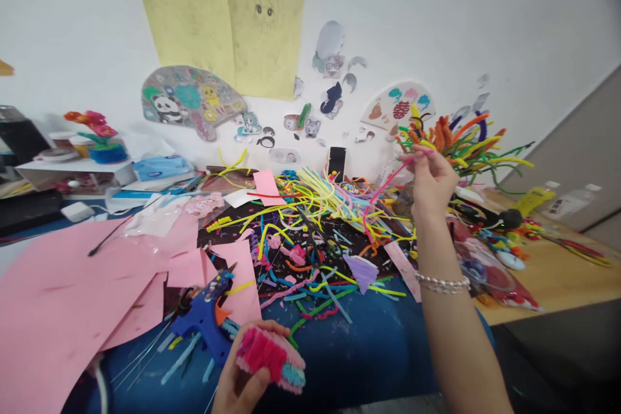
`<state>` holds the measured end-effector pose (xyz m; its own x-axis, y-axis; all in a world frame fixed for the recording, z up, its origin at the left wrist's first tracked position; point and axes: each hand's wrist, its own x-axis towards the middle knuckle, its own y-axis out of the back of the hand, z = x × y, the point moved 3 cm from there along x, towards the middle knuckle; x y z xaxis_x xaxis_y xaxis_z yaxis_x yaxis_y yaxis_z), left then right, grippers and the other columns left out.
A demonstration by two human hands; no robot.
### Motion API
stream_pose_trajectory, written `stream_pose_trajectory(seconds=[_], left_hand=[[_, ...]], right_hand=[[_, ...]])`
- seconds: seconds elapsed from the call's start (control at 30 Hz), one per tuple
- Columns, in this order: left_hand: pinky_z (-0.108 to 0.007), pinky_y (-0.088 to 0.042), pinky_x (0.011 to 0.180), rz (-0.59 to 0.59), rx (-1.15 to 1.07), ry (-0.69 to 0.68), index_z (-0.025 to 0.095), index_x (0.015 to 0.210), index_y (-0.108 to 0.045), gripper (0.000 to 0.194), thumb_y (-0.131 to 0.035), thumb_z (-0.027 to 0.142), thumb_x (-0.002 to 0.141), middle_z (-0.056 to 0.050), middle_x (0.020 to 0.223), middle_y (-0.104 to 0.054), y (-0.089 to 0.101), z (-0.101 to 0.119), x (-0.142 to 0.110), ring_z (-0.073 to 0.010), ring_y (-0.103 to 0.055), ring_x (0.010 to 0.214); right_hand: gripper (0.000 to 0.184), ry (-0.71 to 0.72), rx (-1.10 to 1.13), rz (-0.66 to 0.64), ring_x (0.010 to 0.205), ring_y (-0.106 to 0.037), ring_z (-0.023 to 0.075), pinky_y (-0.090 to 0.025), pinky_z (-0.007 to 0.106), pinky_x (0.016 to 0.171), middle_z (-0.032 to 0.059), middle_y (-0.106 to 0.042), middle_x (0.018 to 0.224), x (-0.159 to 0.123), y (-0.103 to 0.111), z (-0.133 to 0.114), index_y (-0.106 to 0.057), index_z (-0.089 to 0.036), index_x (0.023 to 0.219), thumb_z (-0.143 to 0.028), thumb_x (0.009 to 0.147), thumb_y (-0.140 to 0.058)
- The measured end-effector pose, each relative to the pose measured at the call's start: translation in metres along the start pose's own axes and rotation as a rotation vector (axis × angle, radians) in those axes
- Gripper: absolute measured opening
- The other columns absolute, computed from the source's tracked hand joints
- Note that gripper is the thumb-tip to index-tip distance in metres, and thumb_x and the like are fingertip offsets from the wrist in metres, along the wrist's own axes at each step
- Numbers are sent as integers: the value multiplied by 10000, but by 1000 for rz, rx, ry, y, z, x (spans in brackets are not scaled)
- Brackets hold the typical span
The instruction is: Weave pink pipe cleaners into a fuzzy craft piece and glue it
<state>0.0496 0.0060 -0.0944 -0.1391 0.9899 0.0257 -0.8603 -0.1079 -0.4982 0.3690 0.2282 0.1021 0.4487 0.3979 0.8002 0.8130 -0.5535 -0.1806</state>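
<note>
My left hand (237, 388), low in the view, is wrapped round a small fuzzy pipe-cleaner piece (266, 356) in bright pink, pale pink and light blue. Raised at the right, my right hand (433, 181) pinches one end of a pink pipe cleaner (385, 187); the strand hangs down and left toward the pile. Just above and left of my left hand lies a blue glue gun (206, 317) with an orange trigger. Loose pipe cleaners (310, 194) in many colours cover the dark mat between my hands.
Pink sheets (97, 272) spread over the left side. Black scissors (313, 239) lie among the strands, and a purple woven triangle (361, 272) sits nearer me. A phone (337, 163) leans on the wall. Behind my right hand stands a bunch of pipe cleaners (466, 142); bottles (572, 200) are farther right.
</note>
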Motion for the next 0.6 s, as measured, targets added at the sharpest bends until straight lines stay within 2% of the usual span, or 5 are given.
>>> stream_pose_trajectory(seconds=[0.1, 0.23, 0.4, 0.6], left_hand=[[-355, -574, 743, -22, 1, 7, 219, 995, -695, 456, -800, 514, 664, -69, 949, -726, -1, 0, 0, -296, -682, 899], [-336, -562, 723, -57, 34, 29, 210, 995, -690, 493, -786, 560, 661, -79, 948, -735, -2, 0, 1, -285, -688, 862], [-358, -555, 748, -103, 53, 54, 191, 1008, -689, 512, -776, 565, 669, -95, 959, -737, -1, -1, 3, -294, -684, 858], [-374, -555, 774, -62, 38, 42, 191, 1013, -689, 455, -773, 503, 692, -96, 981, -724, -3, -2, 1, -300, -674, 881]], right_hand=[[215, 29, 69, 15, 736, -716, 149, -570, 353, 816, 70, -753, 929, 16, -12, -2, -714, -156, 968, -341, 900, -629], [184, 90, 124, 16, 731, -718, 154, -562, 377, 844, 51, -751, 854, 38, -21, -7, -711, -163, 982, -310, 910, -626], [133, 170, 171, 26, 729, -735, 164, -563, 387, 827, 55, -742, 884, 67, -23, -15, -699, -161, 968, -224, 924, -591], [105, 242, 183, 30, 764, -731, 155, -562, 381, 843, 51, -713, 928, 88, -25, -23, -645, -150, 972, -167, 955, -542]])
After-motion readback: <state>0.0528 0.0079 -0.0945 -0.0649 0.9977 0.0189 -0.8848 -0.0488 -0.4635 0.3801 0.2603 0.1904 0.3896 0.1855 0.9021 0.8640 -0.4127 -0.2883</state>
